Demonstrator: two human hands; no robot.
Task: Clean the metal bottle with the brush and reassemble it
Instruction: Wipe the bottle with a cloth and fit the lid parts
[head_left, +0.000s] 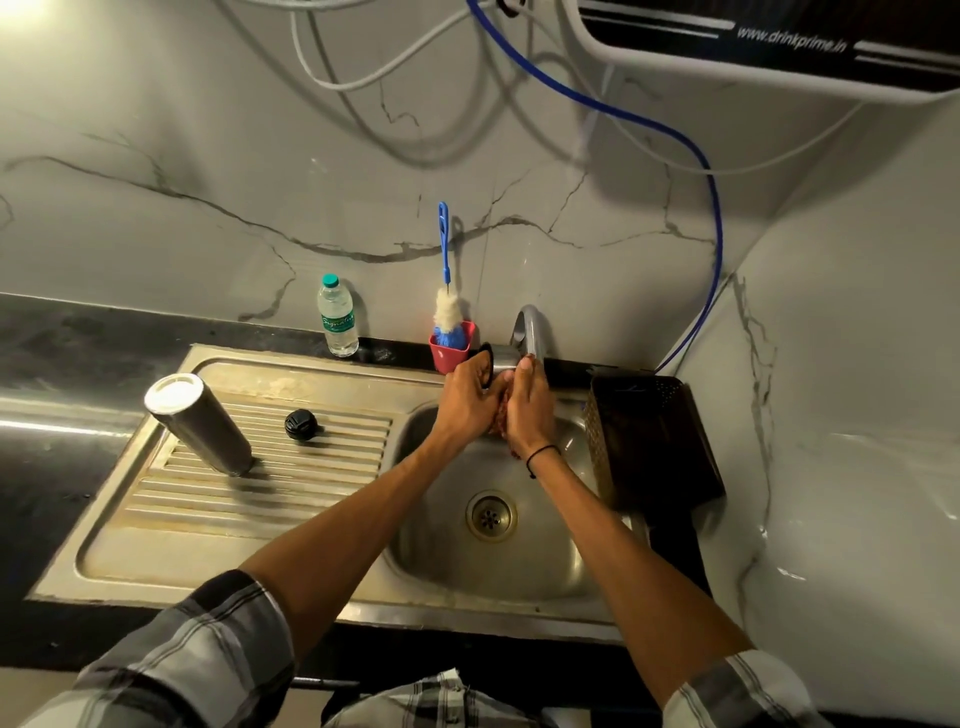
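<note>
Both arms reach up from the bottom of the frame toward its centre, bare from rolled checked sleeves at the lower left and lower right, and converge so that the hands meet just above the middle. The left hand (470, 400) has its fingers curled round a small metal cup (505, 359) with a dark strap, while the right hand (529, 408) closes against it from the right, thumb upward. A thin dark band circles the right wrist.
</note>
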